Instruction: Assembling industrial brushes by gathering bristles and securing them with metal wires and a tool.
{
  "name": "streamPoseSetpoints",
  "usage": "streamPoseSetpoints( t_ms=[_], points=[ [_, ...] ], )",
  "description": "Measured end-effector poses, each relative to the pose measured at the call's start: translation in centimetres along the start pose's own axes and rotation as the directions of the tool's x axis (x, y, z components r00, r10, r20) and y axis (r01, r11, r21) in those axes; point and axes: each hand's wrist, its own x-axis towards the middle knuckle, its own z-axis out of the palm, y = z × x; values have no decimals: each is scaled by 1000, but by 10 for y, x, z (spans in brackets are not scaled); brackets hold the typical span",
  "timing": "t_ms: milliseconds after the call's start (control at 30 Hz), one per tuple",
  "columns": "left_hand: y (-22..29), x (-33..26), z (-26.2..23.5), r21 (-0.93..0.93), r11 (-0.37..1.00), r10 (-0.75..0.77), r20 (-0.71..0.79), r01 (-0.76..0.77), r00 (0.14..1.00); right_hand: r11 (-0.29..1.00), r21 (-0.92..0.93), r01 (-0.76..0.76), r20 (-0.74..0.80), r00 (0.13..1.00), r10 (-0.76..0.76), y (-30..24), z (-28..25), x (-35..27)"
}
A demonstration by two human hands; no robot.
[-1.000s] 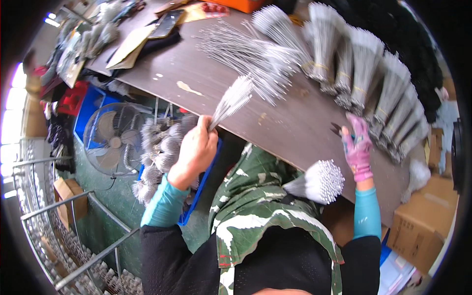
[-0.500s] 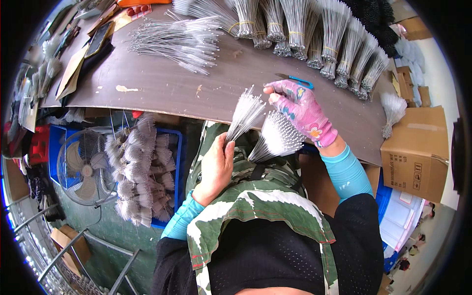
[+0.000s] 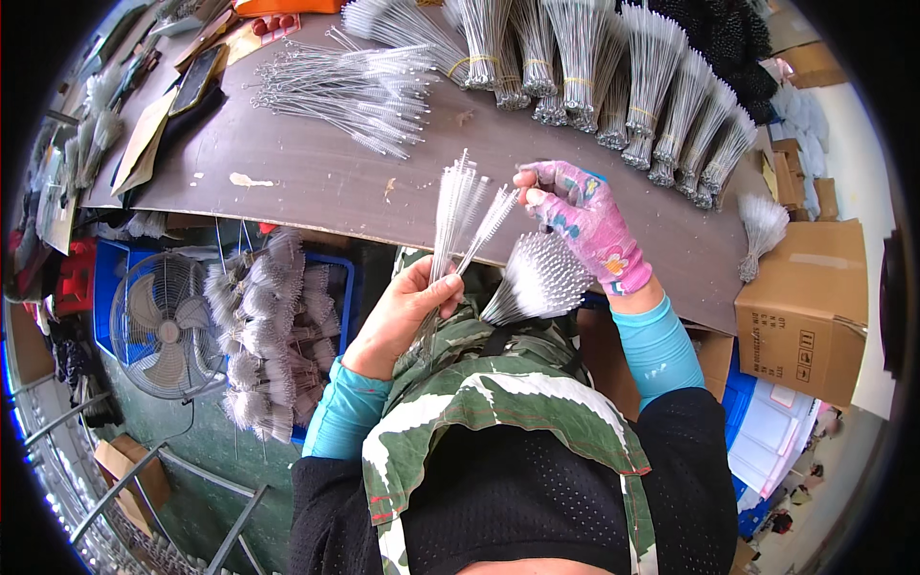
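My bare left hand [image 3: 407, 307] is closed round the stems of a small bunch of thin wire straw brushes [image 3: 452, 216], their white bristle ends fanned upward. A few brushes [image 3: 491, 228] lean away from that bunch toward my right hand [image 3: 589, 220], which wears a pink flowered glove with bare fingertips. Its thumb and forefinger pinch at the tip of one leaning brush; the exact contact is small. On my lap, below the right hand, rests a thicker bundle of straw brushes [image 3: 541, 278], bristles up and to the right.
Loose brushes [image 3: 355, 91] lie on the brown table [image 3: 316, 192], with banded bundles [image 3: 575, 57] along its far right. A phone [image 3: 198, 77] lies at far left. Below stand a fan [image 3: 169, 331] and a blue crate [image 3: 347, 287] of brushes; a carton [image 3: 805, 311] is right.
My left hand has turned, and its bunch stands more upright, with a few brushes now split off toward the right fingertips. The right hand has shifted slightly, now covering most of the blue-handled snips.
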Motion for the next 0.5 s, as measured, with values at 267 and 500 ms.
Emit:
streamPoseSetpoints(
  t_ms=[267,500],
  points=[
    [9,11,-1,-178,983,-48,9,48,999,995,-64,-80,-15,997,79,-4,-9,6],
    [18,21,7,-246,968,-51,-13,46,999,981,54,-187,81,980,182,-2,1,6]
  ],
)
